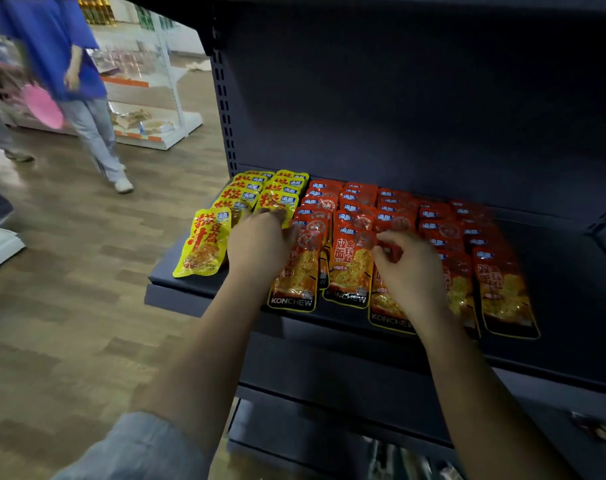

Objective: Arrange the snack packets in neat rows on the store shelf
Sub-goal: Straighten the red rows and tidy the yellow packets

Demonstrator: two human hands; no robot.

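Yellow snack packets (204, 245) lie in overlapping rows at the left end of the dark shelf (568, 282). Red-orange packets (355, 261) fill several rows to their right. My left hand (260, 242) lies over the seam between yellow and red rows, its fingertips on a yellow packet (277, 199) and the top of a red packet (299, 268). My right hand (410, 268) hovers over the third red row with fingers curled, pinching the top edge of a red packet (391, 252). The rightmost red packet (505, 292) hangs slightly past the shelf's front edge.
The shelf's right part is bare dark metal. A lower shelf (329, 427) sits beneath with some goods at the bottom right. A person in a blue shirt (62, 60) walks on the wooden floor at the left, near a white display rack (149, 98).
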